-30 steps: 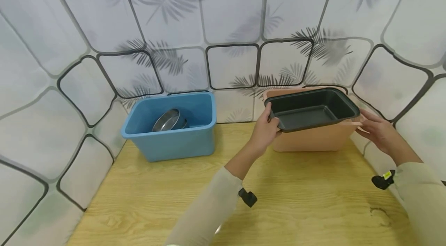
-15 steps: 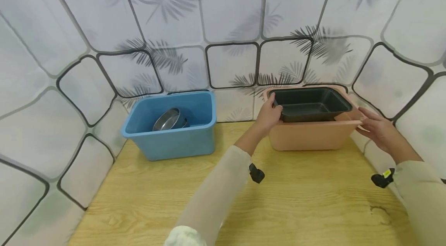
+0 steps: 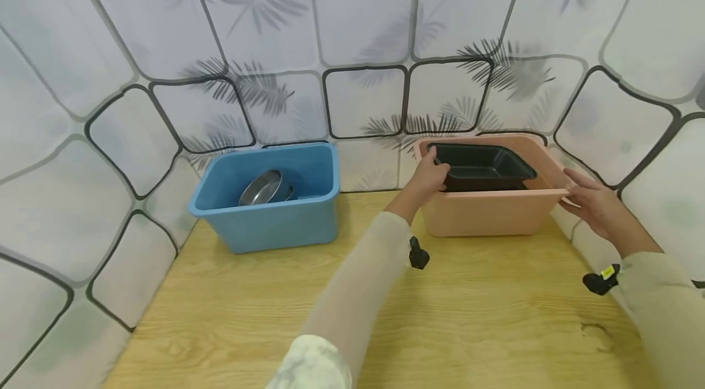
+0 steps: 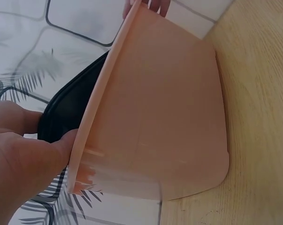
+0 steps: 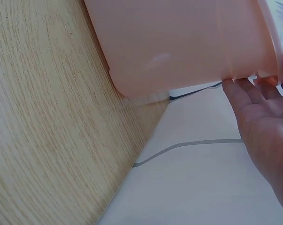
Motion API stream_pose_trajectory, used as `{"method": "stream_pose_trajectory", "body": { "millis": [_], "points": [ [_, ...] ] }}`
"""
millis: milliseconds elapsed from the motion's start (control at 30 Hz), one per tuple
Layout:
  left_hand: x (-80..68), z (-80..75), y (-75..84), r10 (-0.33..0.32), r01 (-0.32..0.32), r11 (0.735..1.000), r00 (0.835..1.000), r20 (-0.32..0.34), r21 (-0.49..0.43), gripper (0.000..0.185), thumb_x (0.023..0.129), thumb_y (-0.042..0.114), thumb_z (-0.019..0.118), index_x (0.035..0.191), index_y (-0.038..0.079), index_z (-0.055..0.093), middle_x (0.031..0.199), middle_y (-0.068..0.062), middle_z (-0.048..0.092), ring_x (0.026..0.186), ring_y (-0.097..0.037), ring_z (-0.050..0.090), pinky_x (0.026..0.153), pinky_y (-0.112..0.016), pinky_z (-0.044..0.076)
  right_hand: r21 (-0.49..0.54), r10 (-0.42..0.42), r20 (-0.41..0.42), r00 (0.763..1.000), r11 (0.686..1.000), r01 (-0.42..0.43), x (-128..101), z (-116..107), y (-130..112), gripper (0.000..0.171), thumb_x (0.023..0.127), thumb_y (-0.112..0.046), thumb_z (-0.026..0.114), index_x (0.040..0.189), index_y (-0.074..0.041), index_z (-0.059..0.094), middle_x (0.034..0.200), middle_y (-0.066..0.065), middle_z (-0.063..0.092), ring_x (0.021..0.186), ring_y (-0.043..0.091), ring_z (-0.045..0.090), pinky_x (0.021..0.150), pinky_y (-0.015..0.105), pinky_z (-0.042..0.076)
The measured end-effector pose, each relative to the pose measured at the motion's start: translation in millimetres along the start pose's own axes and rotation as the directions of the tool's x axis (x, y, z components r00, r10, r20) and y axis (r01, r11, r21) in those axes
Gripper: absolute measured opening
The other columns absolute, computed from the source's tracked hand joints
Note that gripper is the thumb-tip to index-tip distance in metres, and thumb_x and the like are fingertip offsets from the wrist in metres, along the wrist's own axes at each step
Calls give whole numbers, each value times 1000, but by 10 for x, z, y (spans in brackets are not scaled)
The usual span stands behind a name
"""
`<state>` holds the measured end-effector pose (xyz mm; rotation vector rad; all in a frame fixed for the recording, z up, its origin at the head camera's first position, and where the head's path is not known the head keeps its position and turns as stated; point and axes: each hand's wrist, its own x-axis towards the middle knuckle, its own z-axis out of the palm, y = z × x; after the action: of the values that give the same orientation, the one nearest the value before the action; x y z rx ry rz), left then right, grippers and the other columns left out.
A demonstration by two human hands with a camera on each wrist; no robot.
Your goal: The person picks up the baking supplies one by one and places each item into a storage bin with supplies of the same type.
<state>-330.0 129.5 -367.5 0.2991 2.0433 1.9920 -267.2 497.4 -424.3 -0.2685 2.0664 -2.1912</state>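
A dark loaf pan (image 3: 481,163) is lowered inside the peach plastic bin (image 3: 484,214) at the back right, its far rim below the bin's rim. My left hand (image 3: 426,180) pinches the pan's left end, thumb and fingers on its edge; the left wrist view shows this grip at the pan's corner (image 4: 71,105). At the bin's right end, my right hand (image 3: 597,202) holds the rim. In the right wrist view its fingers (image 5: 247,93) lie under the lip, with the thumb partly cut off by the frame edge. The bin hides the pan's underside.
A blue plastic bin (image 3: 275,224) stands at the back left with a round metal pan (image 3: 264,188) tilted inside it. Patterned cloth walls (image 3: 363,28) enclose the back and sides of the wooden table (image 3: 352,291).
My left hand has lowered the loaf pan from above the peach bin's rim down into the bin, and the pan has shifted left. My right hand has stayed at the bin's rim.
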Motion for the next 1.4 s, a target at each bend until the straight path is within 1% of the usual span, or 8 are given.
{"method": "stream_pose_trajectory", "body": {
  "millis": [100,300,667,967,1100,1200,1333,1400],
  "points": [
    [39,27,6,-17,17,1000,1000,9,-13,69,107,12,50,164,22,13,169,-6,16,140,-38,47,105,-53,50,23,-15,1,1000,1000,15,-14,-10,7,70,110,-14,37,160,-14,-13,164,-1,-27,107,-16,56,90,8,50],
    [100,98,-7,-43,43,999,999,-16,-23,71,105,13,54,164,23,15,167,-8,23,132,-45,53,105,-54,49,36,-17,11,1000,999,16,-45,-52,22,69,111,-13,36,160,-15,-13,164,-2,-27,107,-16,57,90,9,50],
    [146,273,33,-71,79,992,994,-88,100,66,105,11,53,163,19,22,166,-4,27,138,-32,49,105,-49,51,74,-29,32,999,997,27,5,-75,60,69,110,-11,35,160,-16,-12,164,-4,-28,110,-15,57,92,10,51],
    [104,351,63,-71,89,983,991,-116,158,64,104,5,51,162,16,26,167,-2,26,143,-24,43,105,-45,51,24,-1,20,1000,1000,0,37,-15,16,69,111,-15,37,161,-18,-11,164,-2,-28,121,-15,50,91,8,49],
    [105,358,63,-77,93,982,992,-102,167,64,104,6,51,161,15,25,167,-3,26,132,-26,53,103,-44,52,31,8,5,1000,999,-8,33,-7,10,69,111,-16,37,161,-18,-10,163,-3,-28,122,-14,48,90,9,50],
    [110,365,56,-84,102,980,990,-112,173,63,103,6,54,161,13,27,165,-5,30,125,-26,57,100,-44,54,36,17,6,1000,999,-17,35,0,13,69,111,-16,37,161,-19,-11,163,-1,-29,136,-10,35,90,9,50],
    [140,380,34,-77,98,980,989,-128,173,61,102,4,56,158,7,31,162,-10,35,132,-28,53,101,-44,54,26,23,5,1000,999,-23,37,3,11,69,111,-17,36,160,-18,-12,163,2,-30,149,7,4,91,8,49],
    [157,387,28,-81,102,980,988,-130,168,60,102,5,57,157,5,33,160,-11,38,133,-29,53,103,-44,53,19,24,4,1000,1000,-24,30,1,8,69,111,-17,36,160,-19,-13,163,2,-30,150,8,1,91,7,49]
  ]
}}
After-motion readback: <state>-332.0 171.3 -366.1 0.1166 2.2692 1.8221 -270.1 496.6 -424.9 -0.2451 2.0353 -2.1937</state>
